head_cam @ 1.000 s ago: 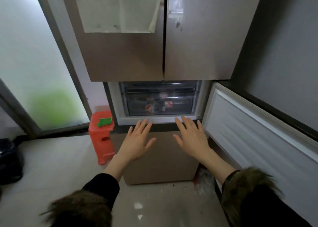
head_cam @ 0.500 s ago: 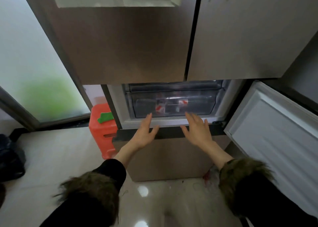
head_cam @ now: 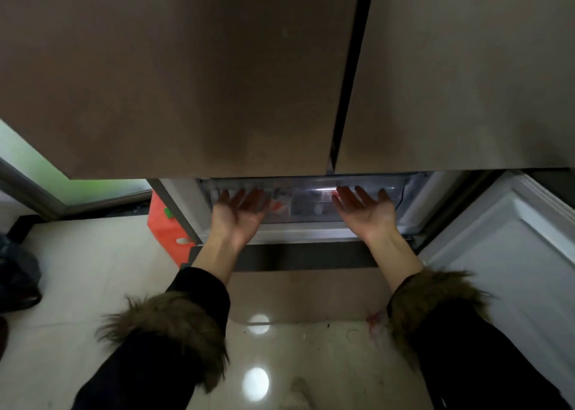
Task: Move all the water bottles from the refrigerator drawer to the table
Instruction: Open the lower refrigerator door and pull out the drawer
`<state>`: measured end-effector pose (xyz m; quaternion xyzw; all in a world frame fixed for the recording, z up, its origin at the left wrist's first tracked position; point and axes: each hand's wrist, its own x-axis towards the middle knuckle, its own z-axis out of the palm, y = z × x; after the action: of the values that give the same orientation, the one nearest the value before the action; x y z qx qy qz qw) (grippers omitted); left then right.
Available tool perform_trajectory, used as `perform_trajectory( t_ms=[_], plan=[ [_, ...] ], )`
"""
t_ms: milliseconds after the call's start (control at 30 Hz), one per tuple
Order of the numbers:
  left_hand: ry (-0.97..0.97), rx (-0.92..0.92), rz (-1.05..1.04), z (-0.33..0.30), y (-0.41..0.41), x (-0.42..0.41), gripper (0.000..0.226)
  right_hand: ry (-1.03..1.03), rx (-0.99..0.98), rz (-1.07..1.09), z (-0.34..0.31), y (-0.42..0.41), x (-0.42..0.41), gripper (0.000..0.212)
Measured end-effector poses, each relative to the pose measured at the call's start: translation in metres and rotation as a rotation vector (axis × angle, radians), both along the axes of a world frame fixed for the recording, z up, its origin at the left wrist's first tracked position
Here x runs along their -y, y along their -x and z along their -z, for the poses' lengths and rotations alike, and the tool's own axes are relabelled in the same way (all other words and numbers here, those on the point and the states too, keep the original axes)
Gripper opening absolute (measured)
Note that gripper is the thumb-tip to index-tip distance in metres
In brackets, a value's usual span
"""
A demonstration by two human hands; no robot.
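Note:
A clear plastic refrigerator drawer (head_cam: 306, 203) shows under the two closed brown upper doors. Through its front I make out water bottles with red-and-white labels (head_cam: 280, 207), blurred. My left hand (head_cam: 239, 213) is turned palm up, fingers spread and straight, with its fingertips at the left of the drawer front. Palm up as well, my right hand (head_cam: 364, 212) has its fingers at the right of the drawer front. Neither hand holds anything. Whether the fingertips touch the drawer I cannot tell.
The lower right refrigerator door (head_cam: 513, 269) stands swung open at my right. A closed brown lower door (head_cam: 295, 291) is below the drawer. An orange plastic stool (head_cam: 165, 226) stands at the left by a glass door (head_cam: 46, 179). A dark bag (head_cam: 18, 272) lies on the tiled floor.
I have moved closer and lower to the refrigerator. Both hands went forward to the drawer front and turned from palm down to palm up.

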<state>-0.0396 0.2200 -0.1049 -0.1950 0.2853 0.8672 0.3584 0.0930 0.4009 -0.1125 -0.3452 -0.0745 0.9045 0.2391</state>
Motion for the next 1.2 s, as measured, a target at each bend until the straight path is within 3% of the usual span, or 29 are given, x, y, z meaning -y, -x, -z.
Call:
perform_trajectory(
  t_ms=[167, 533, 967, 1200],
  plan=[
    [-0.041, 0.035, -0.026, 0.012, 0.018, -0.006, 0.059, -0.004, -0.009, 0.011, 0.000, 0.008, -0.008, 0.050],
    [0.048, 0.008, -0.011, 0.014, 0.015, -0.004, 0.039, -0.097, 0.039, -0.029, -0.005, 0.008, -0.003, 0.048],
    [0.066, -0.005, 0.018, 0.012, -0.007, 0.012, 0.036, -0.120, 0.090, -0.054, -0.008, -0.013, 0.009, 0.045],
    [0.121, -0.061, 0.022, 0.010, -0.038, 0.032, 0.050, -0.179, 0.100, -0.067, -0.005, -0.040, 0.031, 0.045]
  ],
)
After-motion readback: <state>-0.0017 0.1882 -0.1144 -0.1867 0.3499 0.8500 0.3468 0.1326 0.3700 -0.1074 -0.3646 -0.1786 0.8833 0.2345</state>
